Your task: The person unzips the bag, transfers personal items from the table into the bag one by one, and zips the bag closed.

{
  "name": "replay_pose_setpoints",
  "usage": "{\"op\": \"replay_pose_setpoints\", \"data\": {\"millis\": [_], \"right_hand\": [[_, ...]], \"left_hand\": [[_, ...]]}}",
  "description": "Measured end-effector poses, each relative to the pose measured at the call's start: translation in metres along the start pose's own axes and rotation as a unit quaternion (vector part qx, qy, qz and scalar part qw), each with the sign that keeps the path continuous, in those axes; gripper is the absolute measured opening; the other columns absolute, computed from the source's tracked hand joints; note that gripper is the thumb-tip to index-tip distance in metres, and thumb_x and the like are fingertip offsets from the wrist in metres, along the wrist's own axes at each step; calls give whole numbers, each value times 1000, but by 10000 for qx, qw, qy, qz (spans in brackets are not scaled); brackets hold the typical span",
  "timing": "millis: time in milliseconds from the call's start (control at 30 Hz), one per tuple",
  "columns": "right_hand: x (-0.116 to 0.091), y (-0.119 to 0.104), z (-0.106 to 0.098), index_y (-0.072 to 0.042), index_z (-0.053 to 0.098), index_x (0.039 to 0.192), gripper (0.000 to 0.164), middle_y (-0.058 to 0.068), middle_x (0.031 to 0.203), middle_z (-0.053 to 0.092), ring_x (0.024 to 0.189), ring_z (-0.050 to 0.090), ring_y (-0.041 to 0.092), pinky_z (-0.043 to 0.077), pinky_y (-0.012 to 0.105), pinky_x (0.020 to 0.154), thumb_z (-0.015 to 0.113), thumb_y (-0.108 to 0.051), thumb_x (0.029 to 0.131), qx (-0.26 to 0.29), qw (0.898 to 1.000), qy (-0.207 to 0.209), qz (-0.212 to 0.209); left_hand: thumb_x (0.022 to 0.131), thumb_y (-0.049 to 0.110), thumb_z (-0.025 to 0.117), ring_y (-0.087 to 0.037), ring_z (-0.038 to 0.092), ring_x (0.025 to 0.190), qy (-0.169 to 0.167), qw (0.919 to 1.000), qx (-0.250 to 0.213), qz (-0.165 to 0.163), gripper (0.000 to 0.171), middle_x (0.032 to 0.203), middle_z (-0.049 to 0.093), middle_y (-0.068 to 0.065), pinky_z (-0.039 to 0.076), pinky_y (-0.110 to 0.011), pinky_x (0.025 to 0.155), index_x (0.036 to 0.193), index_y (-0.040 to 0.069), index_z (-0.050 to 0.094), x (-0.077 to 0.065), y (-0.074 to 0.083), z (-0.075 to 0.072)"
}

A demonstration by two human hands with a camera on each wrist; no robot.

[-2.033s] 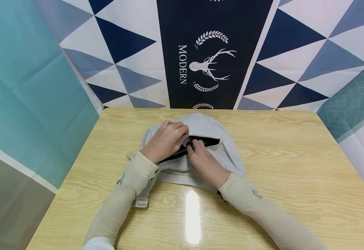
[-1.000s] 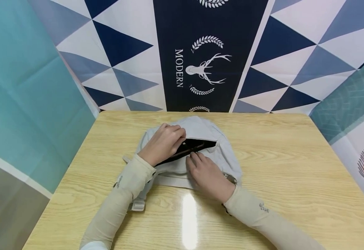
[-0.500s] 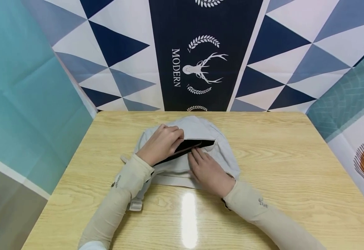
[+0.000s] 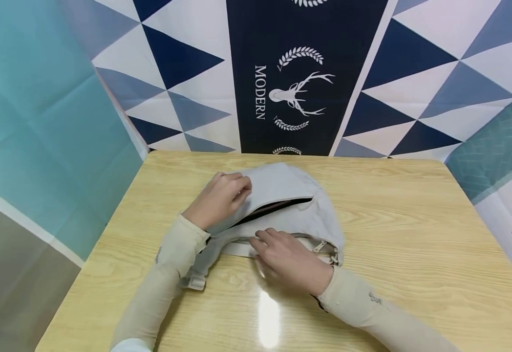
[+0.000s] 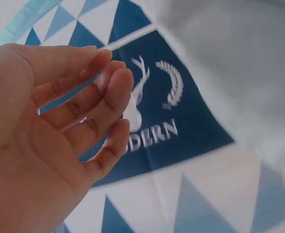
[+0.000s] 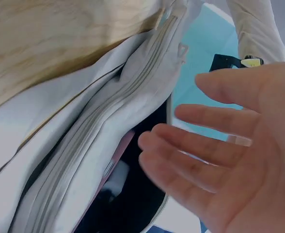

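Note:
A light grey fabric bag (image 4: 282, 178) lies on the table, its front pocket (image 4: 273, 209) unzipped to a narrow dark slit. Over the bag's left side hovers my left hand (image 4: 218, 198), fingers loosely bent and holding nothing, as the left wrist view confirms. My right hand (image 4: 288, 256) is at the bag's near edge with relaxed fingers and an empty palm; whether a fingertip touches the fabric is unclear. In the right wrist view, the pocket gapes beside the fingers, showing a black interior (image 6: 150, 170) with a pinkish edge and a pale patch I cannot identify.
A second zipped opening with a zipper pull (image 4: 320, 246) runs along the bag's near side. A strap buckle (image 4: 196, 282) lies on the wooden table (image 4: 414, 254) at the left. Patterned cloth (image 4: 185, 58) hangs behind the table.
My left hand has let go of the pocket's upper edge and shifted left. My right hand has come out of the pocket and toward me. The pocket mouth has narrowed.

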State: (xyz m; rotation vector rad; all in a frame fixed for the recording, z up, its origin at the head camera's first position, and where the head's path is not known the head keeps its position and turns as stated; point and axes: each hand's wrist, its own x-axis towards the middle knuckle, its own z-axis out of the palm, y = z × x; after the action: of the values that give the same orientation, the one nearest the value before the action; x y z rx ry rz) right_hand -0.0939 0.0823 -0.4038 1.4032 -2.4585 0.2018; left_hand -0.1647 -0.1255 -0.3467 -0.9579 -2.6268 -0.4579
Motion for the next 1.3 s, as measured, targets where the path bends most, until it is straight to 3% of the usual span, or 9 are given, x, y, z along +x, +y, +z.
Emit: {"op": "replay_pose_setpoints", "data": {"millis": [300,433,500,700,833,1033,1233,1300], "right_hand": [[39,-15,5,-8,63,103,11,1,84,60,72,58,17,51,31,62,65,-14,93,179,9994,21,-297],[57,-13,12,-10,63,92,2,0,78,57,65,55,14,47,27,54,64,-10,93,211,9994,19,-284],[67,-13,19,-10,62,87,7,0,75,57,63,55,14,46,27,52,65,-11,93,217,9995,13,-217],[99,-20,36,-10,68,93,11,2,76,61,64,58,16,49,30,53,64,-20,97,336,9986,-406,55],[111,-30,47,-11,71,96,9,4,84,67,69,64,18,53,33,56,66,-18,96,451,9966,-682,117],[110,-38,64,-10,67,90,13,1,76,66,61,65,18,53,33,52,69,-22,93,189,9957,-908,-50],[107,-33,61,-4,63,97,13,2,72,65,59,63,17,52,32,52,62,-17,93,325,9945,-970,215],[106,-29,55,-4,64,97,11,2,72,65,59,63,18,52,32,53,62,-14,93,468,9939,-954,279]], "left_hand": [[96,12,67,-11,53,66,-247,9968,85,-758,7,80,61,2,46,-34,70,89,11,67,-63,-19,-26],[94,8,69,-11,57,70,-254,9942,-353,-985,5,81,62,1,49,-30,65,90,10,68,-80,-25,-23],[93,6,69,-13,60,76,-329,9906,-627,-1171,3,84,64,0,50,-30,67,92,9,68,-86,-29,-18],[93,3,67,-18,64,91,-904,9708,-1426,-1702,13,99,68,-3,53,-34,75,105,7,69,-104,-42,-5],[91,5,68,-16,64,96,-1371,9588,-1861,-1654,26,109,68,-3,54,-37,81,118,7,66,-115,-46,3],[84,21,80,-14,63,98,-1779,9555,-1970,-1286,43,112,67,-3,52,-35,87,121,7,64,-126,-44,15],[79,11,84,-18,61,103,-1874,9499,-1880,-1651,43,111,64,0,49,-39,91,117,12,63,-125,-46,23],[78,7,84,-19,60,102,-1798,9519,-1783,-1727,44,109,64,0,49,-41,91,116,11,63,-124,-47,25]]}}
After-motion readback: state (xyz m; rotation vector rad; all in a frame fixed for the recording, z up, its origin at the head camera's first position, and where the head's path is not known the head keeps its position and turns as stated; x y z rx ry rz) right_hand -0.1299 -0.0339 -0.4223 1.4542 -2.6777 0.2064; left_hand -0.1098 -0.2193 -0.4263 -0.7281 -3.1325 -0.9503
